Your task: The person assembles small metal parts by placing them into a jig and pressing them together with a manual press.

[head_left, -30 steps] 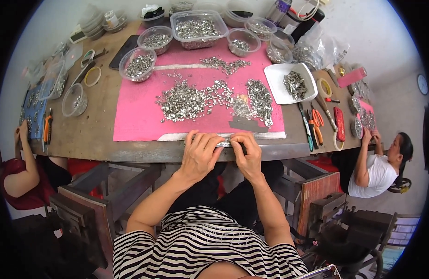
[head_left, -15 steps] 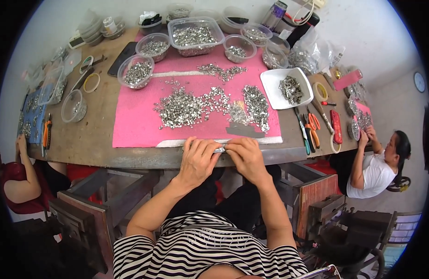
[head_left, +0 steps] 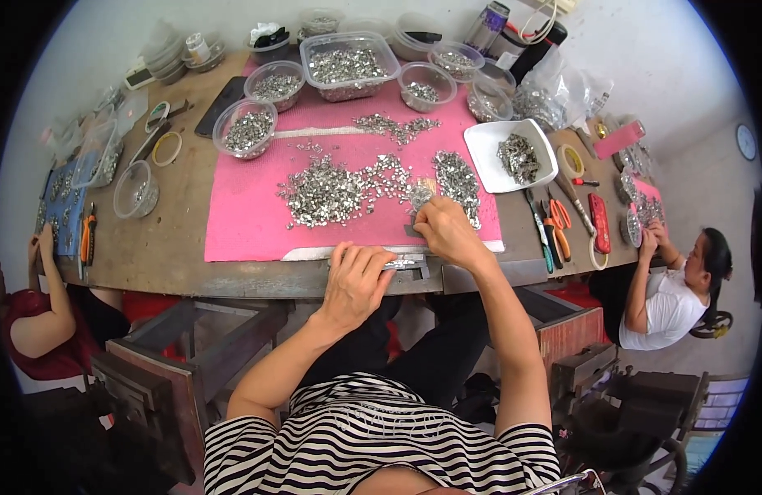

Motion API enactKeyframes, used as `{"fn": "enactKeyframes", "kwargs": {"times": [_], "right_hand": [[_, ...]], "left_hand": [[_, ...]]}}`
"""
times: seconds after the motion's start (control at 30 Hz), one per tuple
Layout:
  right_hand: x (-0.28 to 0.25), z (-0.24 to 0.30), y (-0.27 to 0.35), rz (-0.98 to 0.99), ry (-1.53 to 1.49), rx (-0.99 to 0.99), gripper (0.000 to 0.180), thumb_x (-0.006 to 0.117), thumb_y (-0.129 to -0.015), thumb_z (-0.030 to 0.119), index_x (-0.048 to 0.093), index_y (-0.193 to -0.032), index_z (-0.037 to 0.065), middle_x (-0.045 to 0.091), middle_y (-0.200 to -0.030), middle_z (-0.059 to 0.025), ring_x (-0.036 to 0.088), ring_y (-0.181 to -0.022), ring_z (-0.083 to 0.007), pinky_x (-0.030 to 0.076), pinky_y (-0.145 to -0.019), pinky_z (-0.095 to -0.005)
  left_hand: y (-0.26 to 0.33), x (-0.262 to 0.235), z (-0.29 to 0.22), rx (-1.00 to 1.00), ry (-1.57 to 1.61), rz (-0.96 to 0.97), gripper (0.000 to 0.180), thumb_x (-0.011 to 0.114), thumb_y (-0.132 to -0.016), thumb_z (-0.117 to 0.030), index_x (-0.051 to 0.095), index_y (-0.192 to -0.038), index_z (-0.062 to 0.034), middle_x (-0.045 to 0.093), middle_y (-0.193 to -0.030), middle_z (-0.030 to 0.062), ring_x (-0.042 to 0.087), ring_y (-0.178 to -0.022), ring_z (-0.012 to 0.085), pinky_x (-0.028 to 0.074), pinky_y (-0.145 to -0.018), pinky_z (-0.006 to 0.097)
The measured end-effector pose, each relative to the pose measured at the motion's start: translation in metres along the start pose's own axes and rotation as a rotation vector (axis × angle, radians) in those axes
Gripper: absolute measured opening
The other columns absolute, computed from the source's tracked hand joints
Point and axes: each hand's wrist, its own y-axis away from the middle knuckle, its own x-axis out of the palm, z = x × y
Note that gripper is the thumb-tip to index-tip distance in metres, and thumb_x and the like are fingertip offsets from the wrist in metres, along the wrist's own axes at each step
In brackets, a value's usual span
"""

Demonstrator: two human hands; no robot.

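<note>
Left fingers (head_left: pixel 358 257) are closed on the metal tool (head_left: pixel 410 264), which is held at the front edge of the surface (head_left: pixel 179 223), just below the pink mat (head_left: pixel 240 219). Right fingers (head_left: pixel 430 221) are bent together at the near side of the thin bits (head_left: pixel 419 195); whether anything is pinched by them cannot be told. The work is judged to be partway along: bright metal is shown along the tool, but whether anything is set in it cannot be made out. Much appears to be left, since the large heap (head_left: pixel 323 195) and the right heap (head_left: pixel 457 183) are spread loose on the mat. Chips (head_left: pixel 519 158) are already gathered in the white tray (head_left: pixel 484 148), though whether these are finished is not shown. The tool's long axis is laid left to right, roughly along the edge; its squared, bare end is pointed right.
</note>
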Motion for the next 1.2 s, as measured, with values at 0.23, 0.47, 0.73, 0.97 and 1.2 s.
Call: {"fn": "enactKeyframes", "kwargs": {"times": [0.23, 0.47, 0.73, 0.97, 1.2], "right_hand": [[-0.006, 0.026, 0.014, -0.154, -0.254, 0.134, 0.004, 0.063, -0.092, 0.001, 0.064, -0.092, -0.004, 0.064, -0.092, -0.018, 0.064, -0.087, -0.0377, 0.051, -0.078, -0.0443], [0.007, 0.064, 0.049, -0.307, -0.409, 0.191, 0.008, 0.071, -0.09, 0.0, 0.069, -0.098, 0.0, 0.072, -0.093, -0.0123, 0.07, -0.091, -0.0278, 0.053, -0.08, -0.0373], [0.039, 0.066, 0.061, -0.374, -0.574, 0.169, 0.007, 0.066, -0.094, -0.001, 0.07, -0.1, -0.002, 0.074, -0.104, -0.0114, 0.068, -0.102, -0.0214, 0.051, -0.092, -0.0328], [0.04, 0.071, 0.058, -0.394, -0.502, 0.168, 0.007, 0.066, -0.094, -0.002, 0.07, -0.099, -0.003, 0.074, -0.103, -0.0111, 0.068, -0.099, -0.0216, 0.052, -0.089, -0.0329], [0.041, 0.071, 0.057, -0.428, -0.383, 0.101, 0.006, 0.069, -0.09, -0.003, 0.07, -0.096, -0.002, 0.073, -0.098, -0.0114, 0.069, -0.094, -0.0252, 0.053, -0.085, -0.0346]], "left_hand": [[0.003, 0.0, 0.002, -0.007, 0.01, 0.002, 0.028, 0.075, -0.086, -0.01, 0.067, -0.112, -0.0063, 0.068, -0.108, 0.0069, 0.062, -0.102, 0.0261, 0.038, -0.102, 0.047], [0.001, 0.0, 0.001, 0.009, 0.0, -0.001, 0.03, 0.073, -0.086, -0.009, 0.065, -0.115, -0.0055, 0.065, -0.108, 0.0088, 0.06, -0.103, 0.0261, 0.039, -0.1, 0.045], [0.002, 0.003, 0.001, 0.004, 0.007, -0.01, 0.032, 0.074, -0.086, -0.01, 0.065, -0.116, -0.0047, 0.068, -0.109, 0.0085, 0.061, -0.101, 0.027, 0.039, -0.098, 0.045], [0.002, 0.001, 0.002, 0.009, 0.003, -0.017, 0.032, 0.074, -0.086, -0.009, 0.065, -0.116, -0.0041, 0.067, -0.108, 0.0092, 0.061, -0.1, 0.0275, 0.04, -0.097, 0.045], [0.003, 0.002, 0.002, 0.018, 0.017, -0.012, 0.031, 0.072, -0.087, -0.009, 0.063, -0.117, -0.0037, 0.065, -0.108, 0.0094, 0.059, -0.101, 0.0273, 0.041, -0.098, 0.045]]}}
